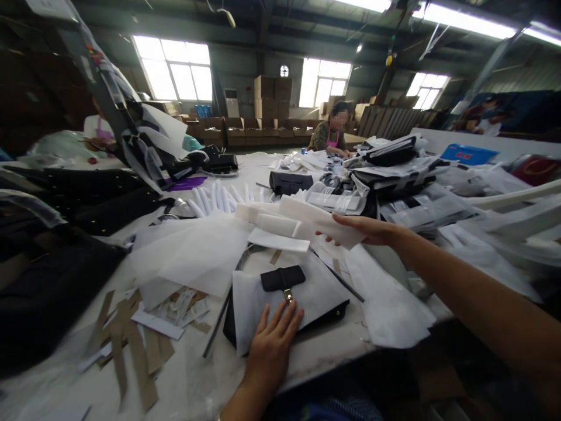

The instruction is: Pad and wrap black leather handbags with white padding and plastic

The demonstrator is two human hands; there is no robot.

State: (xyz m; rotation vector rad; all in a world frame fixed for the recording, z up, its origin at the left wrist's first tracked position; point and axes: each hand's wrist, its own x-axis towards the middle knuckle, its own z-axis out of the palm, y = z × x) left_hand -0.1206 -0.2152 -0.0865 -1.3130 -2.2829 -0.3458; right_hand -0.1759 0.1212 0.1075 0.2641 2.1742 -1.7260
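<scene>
Steadying black bag (280,279) on table (346,339) with flat left hand (272,344), fingers slightly spread, gripping nothing; right hand (364,229) pinching white paper (318,219). I'm keeping pressure light near 1 gold clasp (287,294).

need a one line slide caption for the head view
Left hand flat on a black bag, right hand holding a white sheet over a cluttered table.
</scene>
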